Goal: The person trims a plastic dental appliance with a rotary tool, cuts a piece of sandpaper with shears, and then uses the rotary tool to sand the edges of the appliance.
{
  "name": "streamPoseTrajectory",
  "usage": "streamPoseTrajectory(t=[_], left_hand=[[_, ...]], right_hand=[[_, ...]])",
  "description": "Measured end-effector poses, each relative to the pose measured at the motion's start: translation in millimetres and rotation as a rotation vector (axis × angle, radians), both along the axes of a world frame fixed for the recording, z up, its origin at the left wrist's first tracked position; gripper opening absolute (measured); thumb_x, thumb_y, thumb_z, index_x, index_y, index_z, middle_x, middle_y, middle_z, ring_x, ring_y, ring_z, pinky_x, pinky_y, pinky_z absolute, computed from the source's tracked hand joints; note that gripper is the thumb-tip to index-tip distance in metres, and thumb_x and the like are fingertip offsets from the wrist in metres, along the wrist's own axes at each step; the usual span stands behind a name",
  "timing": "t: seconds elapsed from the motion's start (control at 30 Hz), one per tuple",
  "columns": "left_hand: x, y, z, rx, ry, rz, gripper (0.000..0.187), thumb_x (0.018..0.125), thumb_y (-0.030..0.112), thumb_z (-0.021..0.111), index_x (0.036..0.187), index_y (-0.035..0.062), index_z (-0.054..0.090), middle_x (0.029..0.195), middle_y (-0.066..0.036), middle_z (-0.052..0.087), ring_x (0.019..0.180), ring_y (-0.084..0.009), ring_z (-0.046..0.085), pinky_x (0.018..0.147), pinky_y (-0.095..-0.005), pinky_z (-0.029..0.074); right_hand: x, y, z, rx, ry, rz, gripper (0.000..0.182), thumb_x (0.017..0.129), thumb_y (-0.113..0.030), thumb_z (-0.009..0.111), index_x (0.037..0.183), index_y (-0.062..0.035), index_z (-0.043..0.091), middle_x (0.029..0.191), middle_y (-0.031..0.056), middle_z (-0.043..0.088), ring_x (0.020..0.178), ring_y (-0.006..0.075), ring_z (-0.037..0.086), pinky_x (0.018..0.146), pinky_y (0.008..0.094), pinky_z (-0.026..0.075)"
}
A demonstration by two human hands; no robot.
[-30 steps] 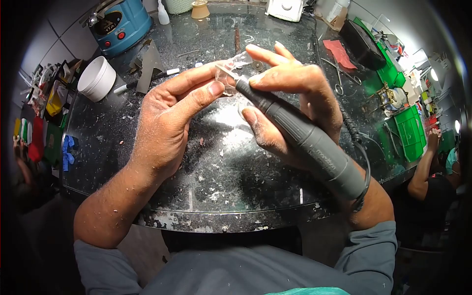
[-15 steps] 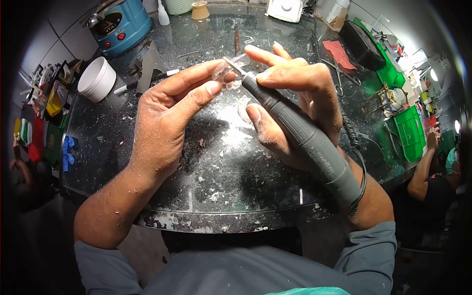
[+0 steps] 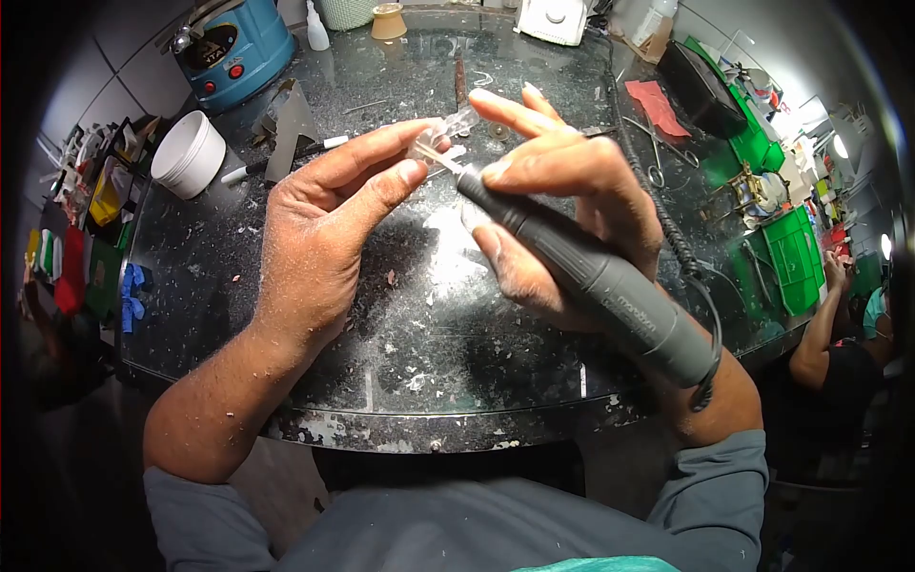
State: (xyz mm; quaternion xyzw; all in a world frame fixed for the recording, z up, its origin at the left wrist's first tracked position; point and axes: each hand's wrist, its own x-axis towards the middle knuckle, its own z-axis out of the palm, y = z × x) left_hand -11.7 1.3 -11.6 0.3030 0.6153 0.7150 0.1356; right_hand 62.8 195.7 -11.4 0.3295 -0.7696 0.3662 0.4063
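My left hand (image 3: 319, 224) pinches a small clear plastic piece (image 3: 459, 122) between thumb and fingertips, above the dark table. It looks like a thin moulded dental tray. Wrapped in my right hand (image 3: 583, 176) is a black and grey rotary handpiece (image 3: 629, 300), slanting up to the left. Its slim metal bit (image 3: 441, 160) overlaps the lower edge of the clear piece. My right index finger reaches forward near the piece's far end. Pale dust coats both hands. Behind the right thumb, a small whitish object (image 3: 467, 217) on the table is partly hidden.
A white tub (image 3: 189, 153), a capped marker (image 3: 246, 170) and a blue machine (image 3: 243, 57) stand at left. Scissors (image 3: 656, 157), red sheet (image 3: 658, 107) and green bins (image 3: 793, 257) lie right. The coiled cord (image 3: 672, 234) trails beside my right hand. Another person's arm (image 3: 820, 319) shows far right.
The clear piece has turned in my left fingers, so more of it shows. The handpiece's tip has shifted down and left, and its rear end has swung right. The cord has moved too.
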Motion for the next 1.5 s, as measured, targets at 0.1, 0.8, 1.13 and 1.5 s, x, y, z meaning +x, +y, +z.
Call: streamPoseTrajectory(t=[0.1,0.8,1.13,1.5], left_hand=[[0,1,0,0.040,-0.014,-0.032,0.034,0.092,0.009,0.063,0.124,-0.0019,0.061,0.118,-0.014,0.066,0.113,-0.0198,0.061,0.105,-0.0347,0.041],[3,4,0,0.221,-0.273,-0.241,0.043,0.091,0.006,0.061,0.131,-0.0071,0.052,0.116,-0.017,0.066,0.114,-0.0193,0.060,0.107,-0.0341,0.041],[4,6,1,0.158,-0.144,-0.131,0.040,0.091,0.004,0.062,0.130,-0.0042,0.056,0.114,-0.017,0.067,0.111,-0.0179,0.062,0.103,-0.0318,0.044],[5,4,0,0.110,-0.043,-0.088,0.040,0.090,0.000,0.064,0.129,-0.0008,0.058,0.111,-0.016,0.069,0.107,-0.0164,0.064,0.099,-0.0292,0.048]], right_hand=[[2,2,2,0.098,-0.072,0.014,0.042,0.075,0.001,0.072,0.111,-0.0014,0.050,0.100,0.0122,0.061,0.117,0.0418,0.058,0.111,0.0596,0.026],[-6,-1,-5,-0.073,-0.015,0.035,0.038,0.079,0.009,0.066,0.112,0.0010,0.048,0.101,0.0142,0.057,0.106,0.0296,0.062,0.107,0.0536,0.041],[-3,0,-1,-0.028,0.006,0.048,0.040,0.080,0.007,0.064,0.115,0.0022,0.045,0.102,0.0157,0.055,0.102,0.0294,0.062,0.103,0.0524,0.046],[-1,-1,-1,-0.075,-0.043,0.061,0.037,0.078,0.008,0.065,0.110,0.0015,0.049,0.101,0.0120,0.056,0.100,0.0235,0.061,0.103,0.0565,0.044]])
